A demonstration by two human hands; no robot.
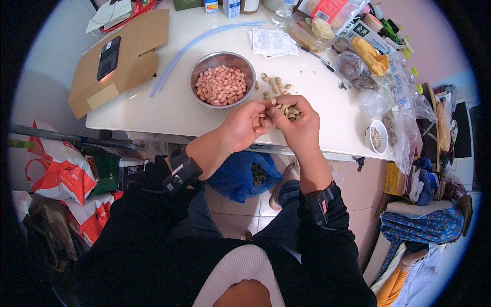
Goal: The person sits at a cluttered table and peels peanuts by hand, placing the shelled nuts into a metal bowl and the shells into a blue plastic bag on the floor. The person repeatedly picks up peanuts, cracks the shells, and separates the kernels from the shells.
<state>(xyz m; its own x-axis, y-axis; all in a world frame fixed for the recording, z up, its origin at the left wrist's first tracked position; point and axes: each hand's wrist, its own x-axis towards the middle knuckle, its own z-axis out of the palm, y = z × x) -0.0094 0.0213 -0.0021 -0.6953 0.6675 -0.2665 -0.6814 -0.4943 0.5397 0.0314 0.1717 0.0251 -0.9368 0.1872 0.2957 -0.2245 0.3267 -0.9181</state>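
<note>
Both my hands meet above the white table, right of a steel bowl (190,78) that holds many pink-skinned shelled peanuts (221,85). My left hand (245,124) is palm up with curled fingers and seems to have a few peanut kernels in them. My right hand (295,119) pinches a peanut shell (273,101) between thumb and index finger, touching the left fingertips. Unshelled peanuts (277,85) lie on the table just beyond my hands, and more shells show between and behind the right fingers. Below the table edge is a blue plastic bag (226,178) with dark contents.
A cardboard piece (134,42) with a phone (109,57) lies at the left. Pale blue tubes (184,50) curve behind the bowl. Printed papers (274,41), pens (316,56) and plastic bags (376,101) lie farther right. A small white bowl (372,146) stands near the right edge.
</note>
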